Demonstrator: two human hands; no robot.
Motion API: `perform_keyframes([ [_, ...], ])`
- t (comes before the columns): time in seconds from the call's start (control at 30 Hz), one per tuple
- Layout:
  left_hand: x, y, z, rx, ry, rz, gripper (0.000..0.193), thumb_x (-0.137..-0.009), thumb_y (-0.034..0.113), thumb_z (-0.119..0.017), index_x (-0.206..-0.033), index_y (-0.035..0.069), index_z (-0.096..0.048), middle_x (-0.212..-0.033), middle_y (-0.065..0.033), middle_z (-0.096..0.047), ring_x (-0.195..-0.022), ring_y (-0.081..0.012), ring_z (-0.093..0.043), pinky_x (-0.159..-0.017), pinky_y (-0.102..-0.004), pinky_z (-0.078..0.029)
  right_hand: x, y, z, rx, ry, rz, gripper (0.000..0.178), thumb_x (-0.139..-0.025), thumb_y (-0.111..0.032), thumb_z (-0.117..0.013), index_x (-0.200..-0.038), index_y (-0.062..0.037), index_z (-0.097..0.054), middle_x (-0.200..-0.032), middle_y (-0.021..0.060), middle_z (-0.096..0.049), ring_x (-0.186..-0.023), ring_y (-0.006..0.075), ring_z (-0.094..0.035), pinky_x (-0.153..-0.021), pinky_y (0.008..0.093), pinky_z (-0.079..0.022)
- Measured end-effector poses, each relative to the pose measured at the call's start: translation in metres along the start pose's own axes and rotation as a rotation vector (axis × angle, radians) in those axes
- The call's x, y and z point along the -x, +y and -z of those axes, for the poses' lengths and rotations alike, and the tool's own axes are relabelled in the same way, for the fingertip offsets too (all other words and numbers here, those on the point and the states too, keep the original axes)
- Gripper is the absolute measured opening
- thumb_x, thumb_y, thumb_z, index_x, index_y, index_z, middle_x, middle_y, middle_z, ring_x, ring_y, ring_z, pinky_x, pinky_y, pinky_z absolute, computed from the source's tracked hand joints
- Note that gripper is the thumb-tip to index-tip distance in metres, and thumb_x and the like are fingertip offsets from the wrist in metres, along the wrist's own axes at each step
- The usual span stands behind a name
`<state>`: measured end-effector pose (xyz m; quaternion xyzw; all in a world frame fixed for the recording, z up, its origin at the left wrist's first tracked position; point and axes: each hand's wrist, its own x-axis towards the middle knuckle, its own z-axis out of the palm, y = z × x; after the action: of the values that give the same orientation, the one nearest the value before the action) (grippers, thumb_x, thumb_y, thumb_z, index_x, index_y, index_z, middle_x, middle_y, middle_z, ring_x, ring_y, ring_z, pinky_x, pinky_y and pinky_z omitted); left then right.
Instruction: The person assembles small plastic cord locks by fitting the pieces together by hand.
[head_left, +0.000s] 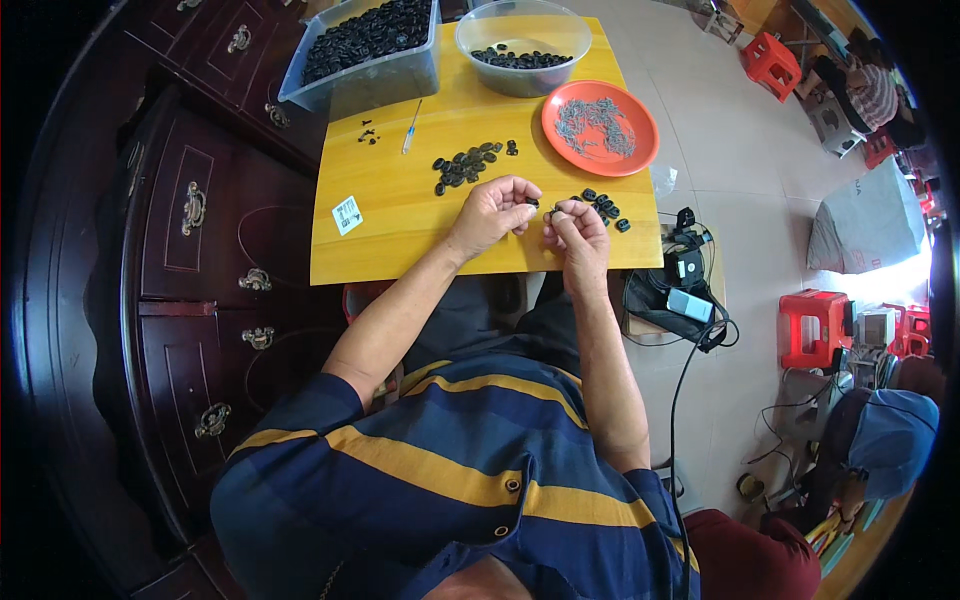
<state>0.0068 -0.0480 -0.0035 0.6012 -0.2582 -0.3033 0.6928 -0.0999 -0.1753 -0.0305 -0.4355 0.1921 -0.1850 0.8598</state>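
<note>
Over the near part of the yellow table (400,235), my hands are close together with bent fingers. My left hand (492,214) pinches a small black piece (532,202) between thumb and forefinger. Beside it, my right hand (580,235) is closed in a pinch on a small dark piece (555,211), mostly covered by the fingertips. Beyond my left hand lies a loose group of small black oval pieces (458,172). Another cluster of black pieces (606,207) sits just right of my right hand. An orange-red plate (648,145) farther back bears many thin silvery metal pins (597,128).
At the back stand a clear bin (365,80) and a round clear bowl (525,82), both holding black pieces. A thin blue-and-white tool (411,128) and a white label (347,215) lie on the left. Dark drawers (215,220) flank the table; people sit at right.
</note>
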Motion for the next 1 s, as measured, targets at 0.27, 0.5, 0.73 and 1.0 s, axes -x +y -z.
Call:
perform_keyframes([
  [0.27,0.000,-0.002,-0.002,-0.076,0.001,0.060,0.014,-0.094,0.018,-0.062,-0.100,0.006,-0.062,-0.079,0.0042,-0.062,-0.065,-0.0037,-0.055,-0.058,-0.0189,-0.044,-0.002,0.002,0.005,-0.006,-0.009,0.015,0.011,-0.092,-0.007,-0.062,-0.102,-0.0056,-0.059,-0.088,0.0038,-0.064,-0.073,0.0109,-0.063,-0.066,0.0223,-0.053],
  [0.5,-0.002,-0.013,-0.004,-0.110,0.015,0.029,0.013,-0.093,0.016,-0.062,-0.103,0.008,-0.063,-0.080,0.0046,-0.062,-0.064,-0.0033,-0.054,-0.056,-0.0186,-0.043,-0.001,-0.002,-0.002,0.014,0.019,0.011,0.013,-0.092,-0.010,-0.061,-0.104,-0.0046,-0.059,-0.085,0.0023,-0.066,-0.076,0.0096,-0.064,-0.066,0.0212,-0.050],
  [0.73,0.001,-0.004,-0.003,-0.086,0.018,-0.005,0.018,-0.091,0.010,-0.061,-0.109,0.006,-0.064,-0.083,0.0035,-0.061,-0.064,-0.0033,-0.053,-0.056,-0.0191,-0.044,-0.002,-0.004,-0.004,0.015,0.023,-0.010,0.012,-0.092,-0.008,-0.061,-0.103,-0.0035,-0.058,-0.085,0.0026,-0.065,-0.075,0.0096,-0.063,-0.066,0.0216,-0.050],
  [1.0,-0.005,-0.001,0.007,-0.082,0.064,-0.021,0.021,-0.089,0.001,-0.060,-0.108,0.003,-0.065,-0.085,0.0031,-0.059,-0.066,-0.0020,-0.052,-0.060,-0.0183,-0.046,-0.005,0.000,-0.004,0.051,-0.017,0.004,0.012,-0.091,-0.006,-0.061,-0.102,-0.0028,-0.058,-0.083,0.0025,-0.064,-0.072,0.0090,-0.061,-0.064,0.0218,-0.048],
])
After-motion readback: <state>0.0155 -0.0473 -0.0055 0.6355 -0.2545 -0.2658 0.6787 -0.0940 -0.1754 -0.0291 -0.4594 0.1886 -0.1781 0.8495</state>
